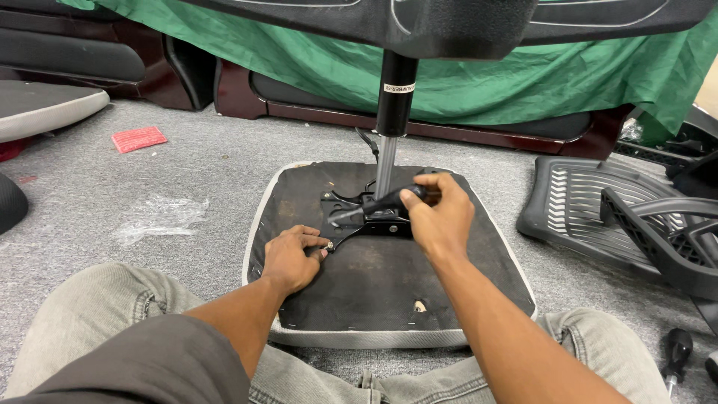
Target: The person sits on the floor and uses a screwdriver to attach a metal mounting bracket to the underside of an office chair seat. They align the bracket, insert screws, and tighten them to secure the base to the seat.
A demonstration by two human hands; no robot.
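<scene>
The seat (pixel 374 299) is lying upside down on the grey carpet (pixel 187 172), between the person's knees (pixel 112 329), with its pale edge running close to both trouser legs. Open carpet is spreading to the left of it, broken only by a red card (pixel 138 138) and a patch of clear film (pixel 161 217). To the right, a black mesh backrest (pixel 568 202) and a curved black frame (pixel 658 232) are sitting near the seat's far corner, leaving only a narrow strip of floor. A black screwdriver (pixel 677 355) is lying beside the right knee.

The left hand (pixel 292 258) is curling over the seat's underside, its fingertips pinching a small bolt (pixel 329 245) at the tip of the black bracket (pixel 366 217). The right hand (pixel 441 213) is clenching a dark tool handle (pixel 393 200), with the shaft pointing left over the bracket. A gas column (pixel 390 127) is rising from the bracket to the chair base (pixel 419 26) overhead.

Behind, a green cloth (pixel 486 75) is draping over dark furniture (pixel 112 52) along the back of the room.
</scene>
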